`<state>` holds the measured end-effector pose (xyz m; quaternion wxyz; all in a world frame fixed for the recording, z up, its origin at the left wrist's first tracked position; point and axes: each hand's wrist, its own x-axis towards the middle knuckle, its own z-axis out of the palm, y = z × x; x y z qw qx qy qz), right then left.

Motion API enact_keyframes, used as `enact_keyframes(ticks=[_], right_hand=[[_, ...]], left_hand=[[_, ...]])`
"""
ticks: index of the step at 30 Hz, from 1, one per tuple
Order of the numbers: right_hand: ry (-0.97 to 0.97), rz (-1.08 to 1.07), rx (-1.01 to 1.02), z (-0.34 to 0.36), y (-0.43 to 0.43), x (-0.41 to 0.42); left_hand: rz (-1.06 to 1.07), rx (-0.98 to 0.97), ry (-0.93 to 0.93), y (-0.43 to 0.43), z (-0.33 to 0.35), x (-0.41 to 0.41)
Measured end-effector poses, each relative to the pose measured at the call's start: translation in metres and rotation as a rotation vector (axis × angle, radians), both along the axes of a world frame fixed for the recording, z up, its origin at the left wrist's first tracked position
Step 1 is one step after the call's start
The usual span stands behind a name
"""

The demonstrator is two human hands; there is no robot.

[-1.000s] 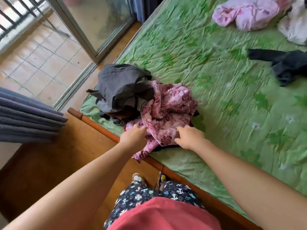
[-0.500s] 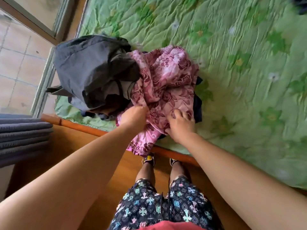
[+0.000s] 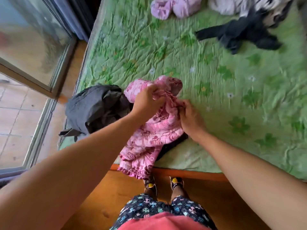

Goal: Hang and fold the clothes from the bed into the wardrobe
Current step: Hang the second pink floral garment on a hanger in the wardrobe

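i see a grey garment (image 3: 93, 110) heaped just beside my left hand (image 3: 146, 102), a black garment (image 3: 240, 37) well apart up the green bed (image 3: 216, 80). my right hand (image 3: 191, 117) and the left curl their fingers into the crumpled pink floral garment (image 3: 152, 138) at the bed's near edge, frilled hem overhanging.

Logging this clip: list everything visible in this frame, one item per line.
pink floral garment: one, pink, near bed edge, hem over frame
grey crumpled garment: one, grey, bed corner, left of pink one
black garment: one, black, bed's far right
lilac garment: one, lilac, bed's far edge
striped garment: one, black-and-white, far right corner
flowered bedsheet: one, green, covering bed
wooden bed frame: one, orange-brown, near edge
glass sliding door: one, clear, left of bed
left hand: one, gripping pink garment
right hand: one, pinching pink garment
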<state>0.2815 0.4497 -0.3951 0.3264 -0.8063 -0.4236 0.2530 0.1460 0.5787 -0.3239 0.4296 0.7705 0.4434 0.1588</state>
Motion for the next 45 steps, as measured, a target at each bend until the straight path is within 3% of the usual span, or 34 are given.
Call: enact_keyframes(ticks=[4,8,11,17,21,24,30,35,39,41,45], right_hand=[[0.013,-0.101,0.140,0.077,-0.005,0.022],[0.271,-0.295,0.233,0.118,-0.011,0.057],[0.384,-0.392,0.175,0.139,-0.010,0.098],[0.605,-0.457,0.136,0.173,-0.020,0.150],[1.008,-0.439,0.215,0.176,-0.030,0.164],[1.205,-0.353,0.291,0.179,-0.018,0.164],[1.188,-0.315,0.202,0.209,0.016,0.143],[1.289,-0.248,0.426,0.244,0.020,0.146],[1.310,-0.168,0.566,0.268,0.021,0.148],[1.324,-0.137,0.547,0.275,0.020,0.139],[1.315,-0.073,0.459,0.266,0.015,0.126]], left_hand=[[-0.052,0.122,-0.174,0.005,0.087,0.032],[-0.106,0.080,-0.409,0.009,0.163,0.054],[-0.202,0.053,-0.583,0.002,0.216,0.069],[-0.415,-0.161,-0.899,-0.006,0.295,0.077],[-0.491,-0.353,-1.019,-0.006,0.318,0.072],[-0.481,-0.524,-0.955,-0.006,0.307,0.070],[-0.248,-0.735,-0.786,0.003,0.266,0.060],[-0.241,-0.724,-0.691,0.028,0.250,0.040],[-0.184,-0.686,-0.411,0.034,0.236,0.042],[-0.142,-0.674,-0.300,0.022,0.223,0.052],[-0.011,-0.723,-0.360,-0.013,0.195,0.075]])
